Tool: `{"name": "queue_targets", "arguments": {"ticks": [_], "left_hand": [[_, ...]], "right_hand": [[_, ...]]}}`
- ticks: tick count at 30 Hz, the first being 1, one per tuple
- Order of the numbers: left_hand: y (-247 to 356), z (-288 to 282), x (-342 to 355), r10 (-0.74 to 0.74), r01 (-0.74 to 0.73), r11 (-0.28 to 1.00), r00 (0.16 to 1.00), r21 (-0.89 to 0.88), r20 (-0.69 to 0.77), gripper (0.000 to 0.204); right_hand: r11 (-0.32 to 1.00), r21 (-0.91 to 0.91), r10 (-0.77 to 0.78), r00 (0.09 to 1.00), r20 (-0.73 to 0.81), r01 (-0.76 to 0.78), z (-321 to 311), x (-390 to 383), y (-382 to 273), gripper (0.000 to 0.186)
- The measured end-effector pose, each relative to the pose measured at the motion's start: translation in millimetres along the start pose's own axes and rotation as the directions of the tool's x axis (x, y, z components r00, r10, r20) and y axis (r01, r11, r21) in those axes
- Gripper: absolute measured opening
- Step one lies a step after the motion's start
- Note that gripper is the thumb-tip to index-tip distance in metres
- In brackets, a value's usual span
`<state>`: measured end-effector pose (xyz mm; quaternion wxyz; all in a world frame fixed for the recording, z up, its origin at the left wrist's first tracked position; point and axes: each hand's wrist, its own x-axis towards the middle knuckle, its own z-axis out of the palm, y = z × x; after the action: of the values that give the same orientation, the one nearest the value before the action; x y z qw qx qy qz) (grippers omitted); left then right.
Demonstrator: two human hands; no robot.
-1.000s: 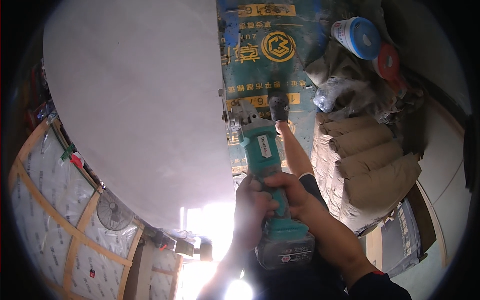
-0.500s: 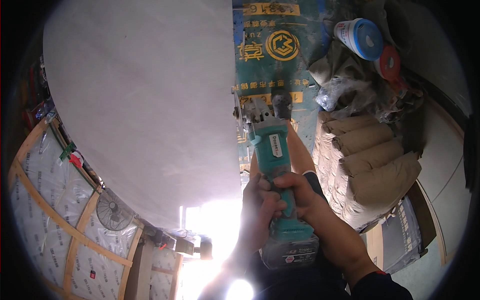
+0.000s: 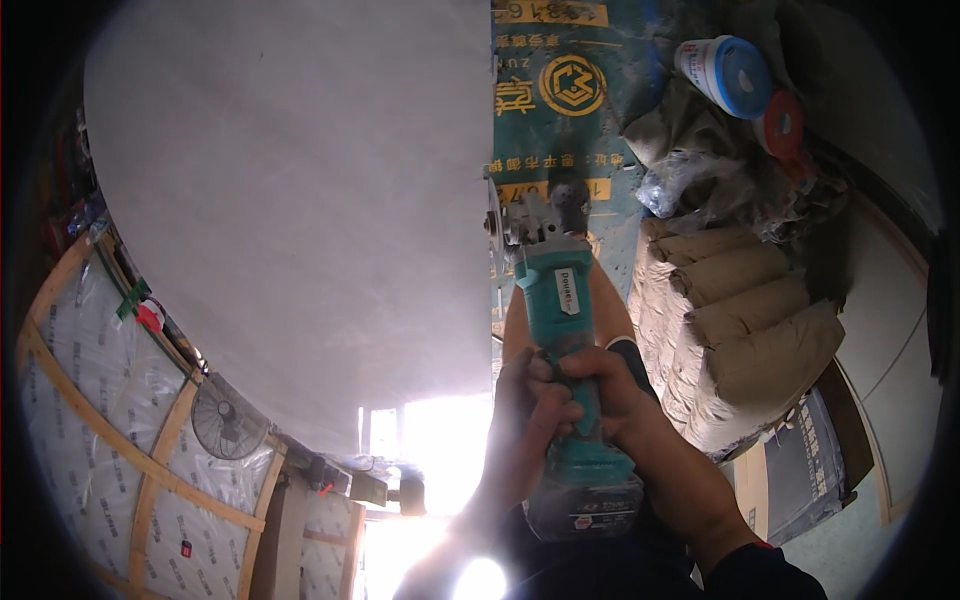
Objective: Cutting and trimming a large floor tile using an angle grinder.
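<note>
1. At the right edge of the large grey panel [image 3: 300, 210], a teal cordless angle grinder [image 3: 560, 315] was held, its head pointing away from the person.
2. Both hands were closed around its body: the left hand [image 3: 533, 405] gripped from the left side, and the right hand [image 3: 603, 385] gripped from the right, near to the other.
3. The thin disc [image 3: 491, 225] stood along the panel's edge; whether it touched, I could not tell.
4. Behind the hands, a dark battery pack [image 3: 585, 512] was fixed to the grinder.
5. Just beside the grinder's head was a dark shoe [image 3: 571, 203], upon a green printed sheet [image 3: 570, 135].
6. Farther right lay brown sacks [image 3: 750, 300], and beyond them a white bucket with a blue lid [image 3: 740, 78].
</note>
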<state>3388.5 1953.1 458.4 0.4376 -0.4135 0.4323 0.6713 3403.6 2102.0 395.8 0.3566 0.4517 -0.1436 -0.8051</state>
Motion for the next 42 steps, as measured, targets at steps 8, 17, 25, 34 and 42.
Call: {"name": "queue_targets", "arguments": {"ticks": [8,17,25,34,42], "left_hand": [[10.6,-6.4,-1.9,-0.013,0.012,1.000,0.999,0.021,0.036,0.066],[8.7,-14.9,-7.7,0.020,-0.019,1.000,0.999,-0.018,0.048,0.056],[11.0,-14.3,-17.3,-0.032,0.031,0.999,0.999,0.020,0.032,0.053],[-7.7,-21.5,-26.9,0.035,-0.037,0.992,0.999,0.120,0.020,0.051],[-27.8,-29.1,-42.8,0.043,-0.037,0.981,0.999,0.191,-0.024,0.052]], "right_hand": [[0.999,0.001,-0.050,0.999,0.006,0.050,5.7,2.3,7.4,0.025],[0.996,0.029,-0.079,0.997,-0.006,0.079,17.3,2.2,16.1,0.029],[0.994,0.099,-0.033,0.999,-0.026,0.036,17.1,-3.9,26.5,0.028],[0.988,0.152,-0.007,0.996,-0.091,0.021,12.6,-7.8,39.1,0.028],[0.981,0.191,0.005,0.993,-0.117,0.018,-7.0,-18.6,58.2,0.032]]}}
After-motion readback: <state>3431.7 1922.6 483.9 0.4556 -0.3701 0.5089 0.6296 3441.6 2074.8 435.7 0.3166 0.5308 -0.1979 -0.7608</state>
